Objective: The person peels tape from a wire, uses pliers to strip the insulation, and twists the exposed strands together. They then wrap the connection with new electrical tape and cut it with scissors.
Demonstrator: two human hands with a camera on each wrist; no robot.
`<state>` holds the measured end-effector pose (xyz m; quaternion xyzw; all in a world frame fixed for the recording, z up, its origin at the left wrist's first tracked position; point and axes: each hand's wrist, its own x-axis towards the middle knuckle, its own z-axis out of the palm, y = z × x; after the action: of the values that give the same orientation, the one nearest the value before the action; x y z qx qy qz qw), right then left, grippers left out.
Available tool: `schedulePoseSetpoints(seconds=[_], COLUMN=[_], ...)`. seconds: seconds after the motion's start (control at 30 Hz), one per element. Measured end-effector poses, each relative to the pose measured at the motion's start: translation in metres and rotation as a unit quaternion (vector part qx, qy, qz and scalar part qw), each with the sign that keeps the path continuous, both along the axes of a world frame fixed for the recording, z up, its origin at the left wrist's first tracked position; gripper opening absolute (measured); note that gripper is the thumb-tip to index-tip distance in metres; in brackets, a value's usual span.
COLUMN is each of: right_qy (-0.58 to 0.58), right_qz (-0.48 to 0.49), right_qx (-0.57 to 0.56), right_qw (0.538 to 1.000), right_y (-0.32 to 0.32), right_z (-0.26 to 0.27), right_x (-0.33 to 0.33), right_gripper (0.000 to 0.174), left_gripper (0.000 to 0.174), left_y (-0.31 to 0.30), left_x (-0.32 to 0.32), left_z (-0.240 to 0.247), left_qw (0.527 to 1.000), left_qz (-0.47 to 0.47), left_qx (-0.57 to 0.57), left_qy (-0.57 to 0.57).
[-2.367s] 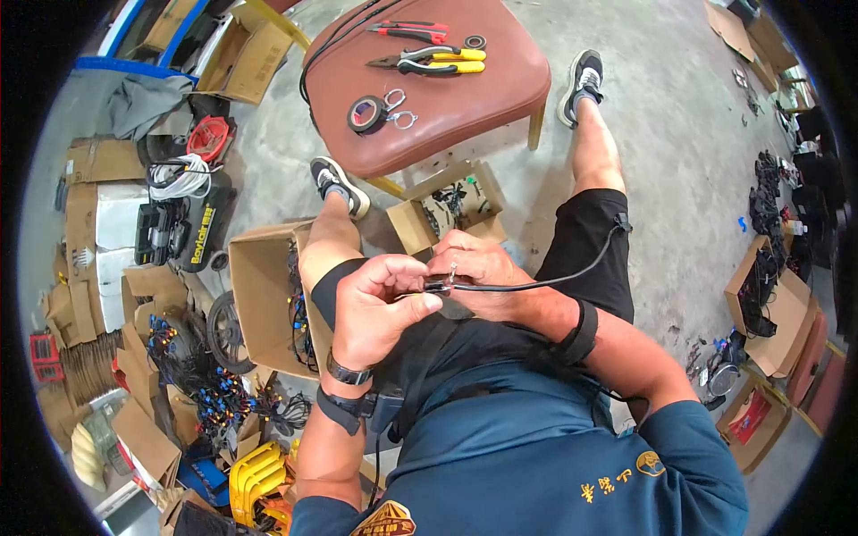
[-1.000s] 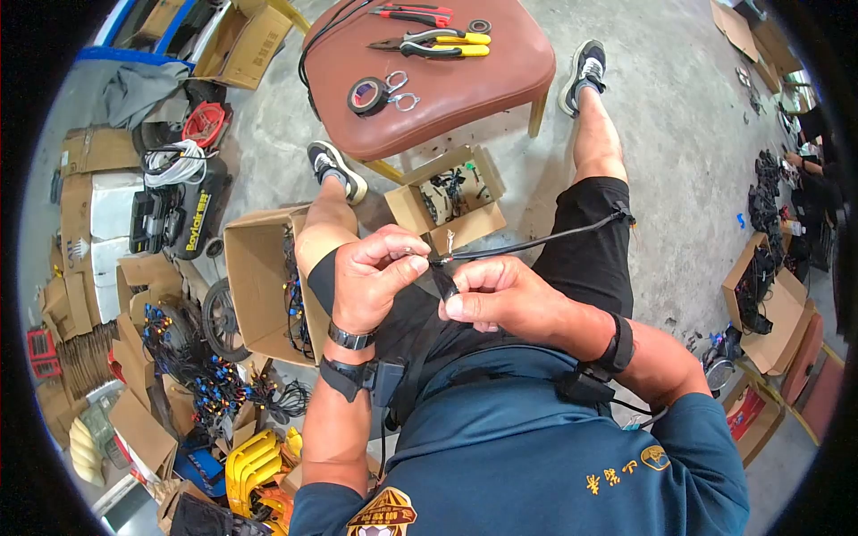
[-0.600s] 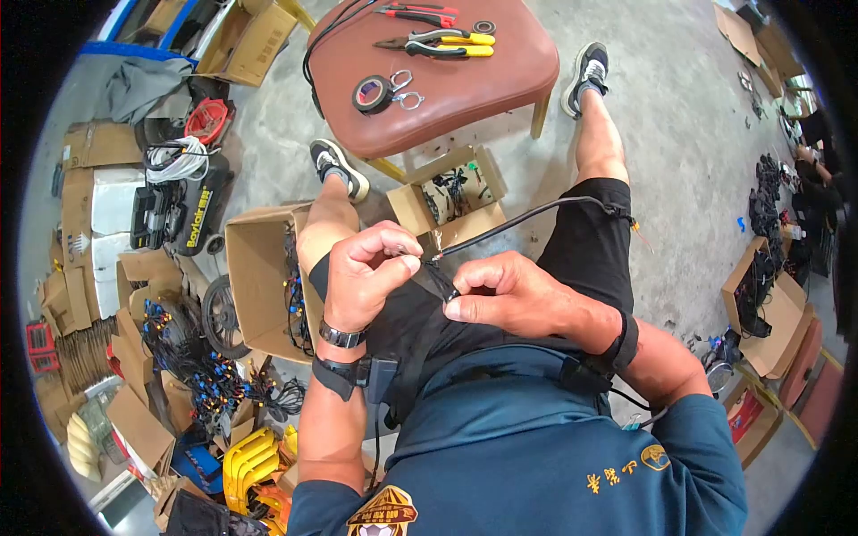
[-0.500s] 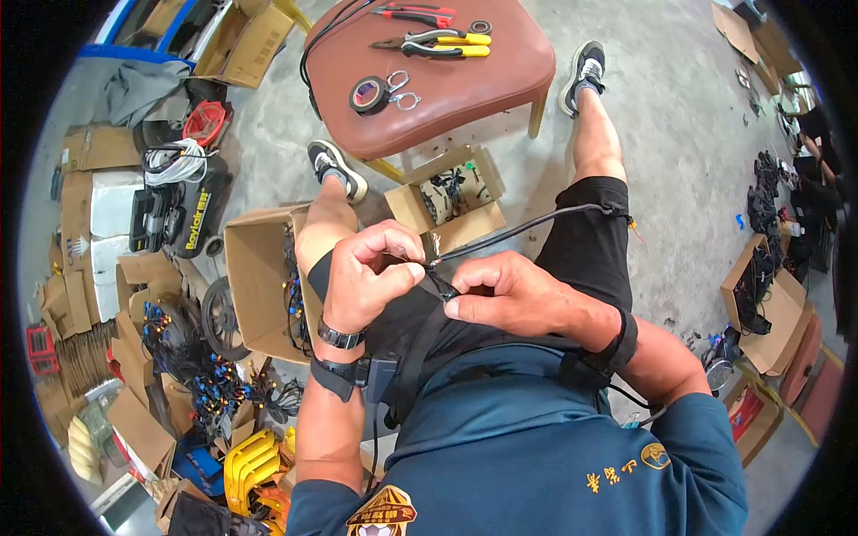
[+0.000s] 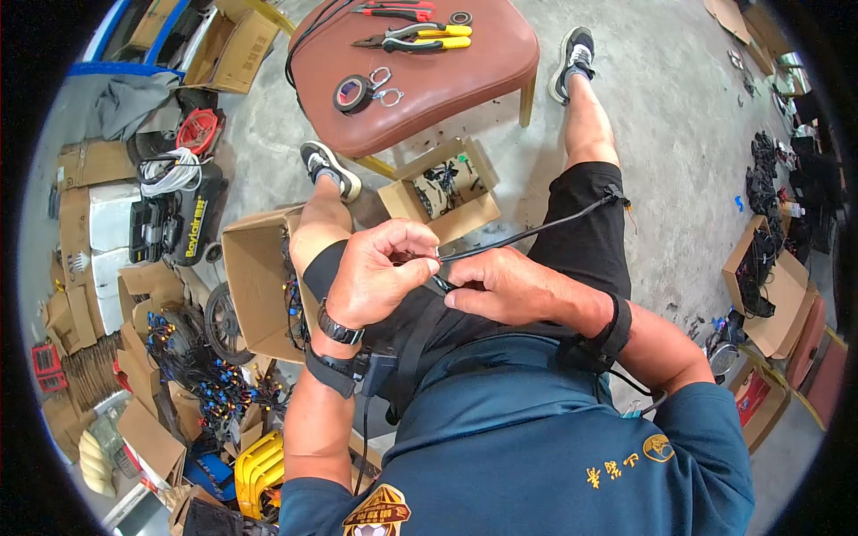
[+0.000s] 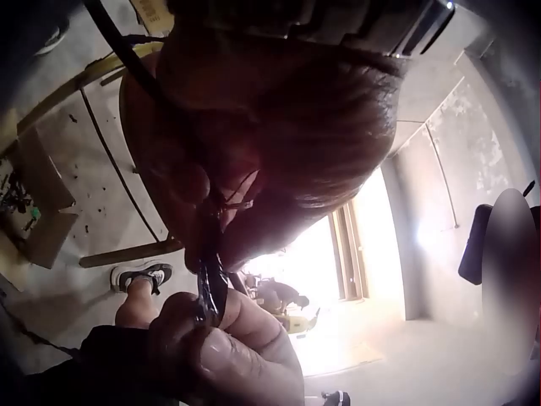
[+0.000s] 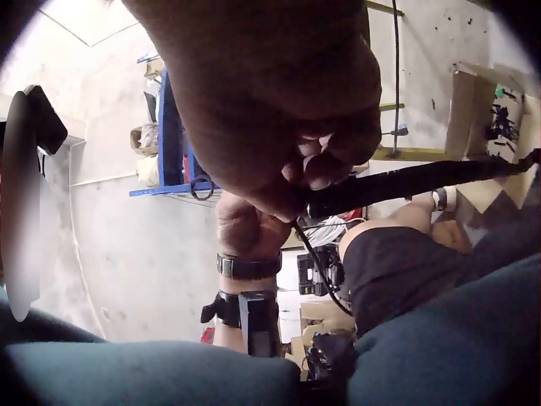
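Observation:
Bent over the lap in the head view, the left hand (image 5: 371,275) pinches the end of a black cable (image 5: 550,223) between thumb and index finger. Close beside it, the right hand (image 5: 514,288) pinches a short, glossy black strip (image 5: 441,284) that runs to the left fingertips. From the left wrist view, this strip (image 6: 213,292) stretches between the left hand (image 6: 287,144) and the right fingers (image 6: 241,351), with thin bare wires (image 6: 239,203) by the left fingertips. In the right wrist view the right hand (image 7: 287,101) hides most of the join.
A brown padded stool (image 5: 429,107) holds pliers (image 5: 416,37), a red-handled tool (image 5: 398,10), black tape (image 5: 353,93) and small scissors (image 5: 386,87). Below it stands an open carton (image 5: 478,214); a larger carton (image 5: 255,295) is beside the left knee. Bundled wires (image 5: 214,384) lie at left.
Since the earliest frame the right hand has moved off the cable to the strip. Over the last half second it has shifted slightly closer to the left fingers, and less of the strip shows.

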<state>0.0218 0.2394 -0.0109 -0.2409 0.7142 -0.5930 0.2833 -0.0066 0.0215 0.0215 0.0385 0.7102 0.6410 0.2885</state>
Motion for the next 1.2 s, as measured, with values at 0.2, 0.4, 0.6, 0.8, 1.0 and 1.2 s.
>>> schedulePoseSetpoints(seconds=[0.2,0.4,0.6,0.8,1.0,1.2], right_qy=[0.046,-0.005,-0.076,-0.142,-0.176,-0.18], right_qz=[-0.01,-0.01,-0.018,-0.05,-0.03,-0.042], right_qx=[0.001,-0.009,-0.023,-0.086,-0.076,-0.088], right_qw=[0.999,1.0,0.997,0.985,0.981,0.979], right_y=[-0.005,-0.007,-0.007,-0.005,-0.001,-0.001], right_z=[0.001,0.001,0.007,-0.008,-0.008,-0.001], right_x=[-0.005,-0.001,0.005,0.006,0.008,0.008], right_gripper=[0.027,0.028,0.026,0.025,0.018,0.021], left_gripper=[0.021,0.02,0.018,0.014,0.03,0.04], left_y=[0.016,0.022,0.03,0.01,-0.002,-0.01], left_x=[0.007,0.01,0.015,-0.006,-0.011,-0.009], left_z=[-0.012,-0.023,-0.029,-0.031,-0.016,-0.016], left_qw=[0.995,0.988,0.981,0.995,0.995,0.996], left_qz=[0.083,0.122,0.154,0.088,0.021,-0.016], left_qx=[-0.034,-0.05,-0.051,0.052,0.076,0.075], left_qy=[0.053,0.079,0.103,-0.007,-0.053,-0.055])
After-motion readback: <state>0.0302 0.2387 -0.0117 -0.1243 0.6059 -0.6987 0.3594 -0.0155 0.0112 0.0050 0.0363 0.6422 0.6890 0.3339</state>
